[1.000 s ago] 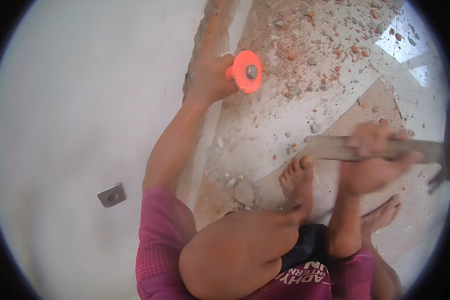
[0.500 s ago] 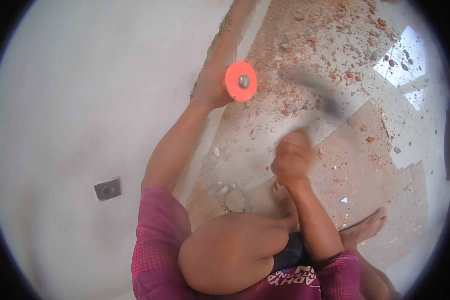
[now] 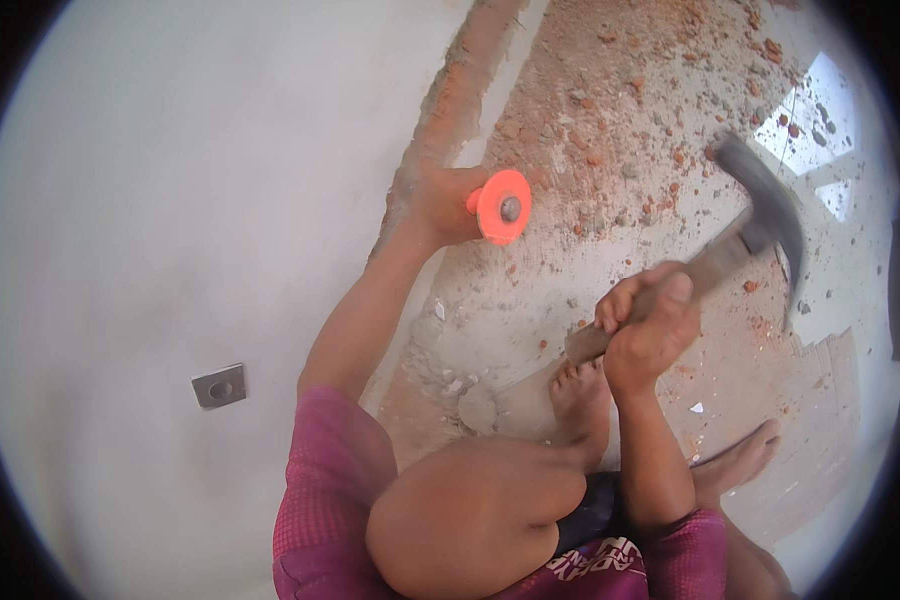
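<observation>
My left hand (image 3: 444, 206) is closed around a chisel with a round orange hand guard (image 3: 494, 208). The grey metal striking end pokes out of the guard's centre, while the chisel's tip is hidden behind the hand. That hand sits against a rough groove (image 3: 456, 95) cut along the bottom of the white wall. My right hand (image 3: 658, 335) grips the wooden handle of a claw hammer (image 3: 767, 215). The dark hammer head is raised to the right, apart from the chisel and slightly blurred.
Reddish and grey rubble (image 3: 610, 130) litters the floor beside the wall. A brown cardboard sheet (image 3: 800, 400) lies under my bare feet, with crumbs on it. A square metal plate (image 3: 219, 386) is set in the wall (image 3: 170, 200) at left. My bent knee is close below my hands.
The hammer has swung away to the right and its head now shows more clearly. My left hand and the chisel appear slightly lower and further right.
</observation>
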A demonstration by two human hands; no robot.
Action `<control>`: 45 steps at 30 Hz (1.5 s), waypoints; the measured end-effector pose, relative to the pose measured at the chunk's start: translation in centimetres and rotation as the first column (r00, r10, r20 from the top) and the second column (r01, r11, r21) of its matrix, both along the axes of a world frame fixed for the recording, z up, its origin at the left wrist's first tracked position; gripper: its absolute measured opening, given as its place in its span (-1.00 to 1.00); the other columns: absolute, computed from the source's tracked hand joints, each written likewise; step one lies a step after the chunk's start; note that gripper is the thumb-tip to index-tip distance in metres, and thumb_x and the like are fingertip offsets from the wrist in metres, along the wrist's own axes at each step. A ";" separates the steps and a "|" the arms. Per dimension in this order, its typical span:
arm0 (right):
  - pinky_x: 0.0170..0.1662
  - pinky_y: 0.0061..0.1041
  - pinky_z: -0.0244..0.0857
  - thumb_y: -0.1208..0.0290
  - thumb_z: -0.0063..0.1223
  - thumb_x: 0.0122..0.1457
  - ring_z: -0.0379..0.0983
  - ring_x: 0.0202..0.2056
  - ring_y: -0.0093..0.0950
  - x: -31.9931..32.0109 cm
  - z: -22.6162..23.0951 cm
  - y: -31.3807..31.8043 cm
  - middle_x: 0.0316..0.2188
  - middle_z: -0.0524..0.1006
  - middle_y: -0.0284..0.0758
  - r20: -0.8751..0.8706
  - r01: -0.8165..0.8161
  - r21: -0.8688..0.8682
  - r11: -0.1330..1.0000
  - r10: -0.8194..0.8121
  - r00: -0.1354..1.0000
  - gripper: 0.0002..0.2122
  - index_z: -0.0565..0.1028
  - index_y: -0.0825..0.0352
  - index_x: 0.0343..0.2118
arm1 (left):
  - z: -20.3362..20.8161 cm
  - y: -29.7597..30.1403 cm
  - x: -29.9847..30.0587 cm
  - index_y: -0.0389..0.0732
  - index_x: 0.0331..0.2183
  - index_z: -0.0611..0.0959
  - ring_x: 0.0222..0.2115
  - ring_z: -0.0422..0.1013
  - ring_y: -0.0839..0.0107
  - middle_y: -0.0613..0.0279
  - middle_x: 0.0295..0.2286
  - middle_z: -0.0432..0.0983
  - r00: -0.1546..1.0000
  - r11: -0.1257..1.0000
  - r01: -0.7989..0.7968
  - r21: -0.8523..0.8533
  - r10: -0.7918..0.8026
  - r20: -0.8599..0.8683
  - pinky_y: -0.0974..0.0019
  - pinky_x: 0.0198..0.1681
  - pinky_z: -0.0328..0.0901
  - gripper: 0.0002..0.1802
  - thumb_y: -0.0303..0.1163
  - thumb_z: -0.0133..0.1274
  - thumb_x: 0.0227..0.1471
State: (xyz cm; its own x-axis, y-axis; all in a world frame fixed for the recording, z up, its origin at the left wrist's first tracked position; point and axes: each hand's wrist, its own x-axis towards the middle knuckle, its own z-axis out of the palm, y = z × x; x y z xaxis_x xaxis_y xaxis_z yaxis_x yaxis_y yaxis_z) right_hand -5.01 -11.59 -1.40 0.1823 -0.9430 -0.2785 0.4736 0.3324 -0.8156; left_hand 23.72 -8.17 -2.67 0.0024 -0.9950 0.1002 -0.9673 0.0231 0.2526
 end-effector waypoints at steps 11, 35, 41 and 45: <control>-0.63 -0.54 0.14 0.04 -0.32 0.46 0.16 -0.72 -0.59 -3.1 -3.4 -3.5 -0.69 0.26 -0.38 -0.154 0.016 0.107 0.994 0.000 0.988 -0.62 0.29 0.34 -0.15 | -2.3 -2.2 -1.5 -0.09 -0.55 0.53 -0.67 0.43 0.20 0.26 -0.68 0.45 0.986 0.987 0.158 0.023 -0.159 0.057 0.18 -0.62 0.28 -0.70 -0.32 0.35 -0.37; -0.61 -0.62 0.14 0.03 -0.19 0.42 0.22 -0.69 -0.64 -0.6 -5.1 1.3 -0.69 0.33 -0.43 -0.158 -0.377 0.150 0.914 0.399 0.903 -0.65 0.35 0.27 -0.30 | -0.1 -4.3 -0.3 -0.08 -0.26 0.74 -0.51 0.54 0.28 0.23 -0.47 0.64 0.989 0.985 0.118 -0.126 -0.106 0.099 0.28 -0.41 0.45 -0.53 -0.17 0.48 -0.31; -0.48 -0.40 0.32 -0.20 -0.37 0.38 0.32 -0.61 -0.46 -5.2 0.2 -5.1 -0.64 0.31 -0.41 0.616 0.165 -0.015 0.986 -0.120 0.778 -0.54 0.36 0.14 -0.17 | 0.7 -4.8 -0.2 -0.05 -0.24 0.74 -0.47 0.57 0.33 0.25 -0.43 0.66 0.995 0.992 0.062 -0.109 -0.053 0.083 0.32 -0.42 0.45 -0.57 -0.19 0.45 -0.25; -0.30 -0.17 0.37 0.20 0.02 0.31 0.49 -0.45 -0.16 2.6 -4.5 0.7 -0.48 0.54 -0.02 -0.422 -0.556 -0.035 0.831 0.492 0.762 -0.67 0.47 0.44 -0.15 | 1.6 -5.6 -2.4 -0.12 -0.23 0.73 -0.43 0.60 0.31 0.20 -0.38 0.68 0.994 0.994 0.065 -0.090 -0.056 0.097 0.36 -0.36 0.46 -0.59 -0.33 0.44 -0.23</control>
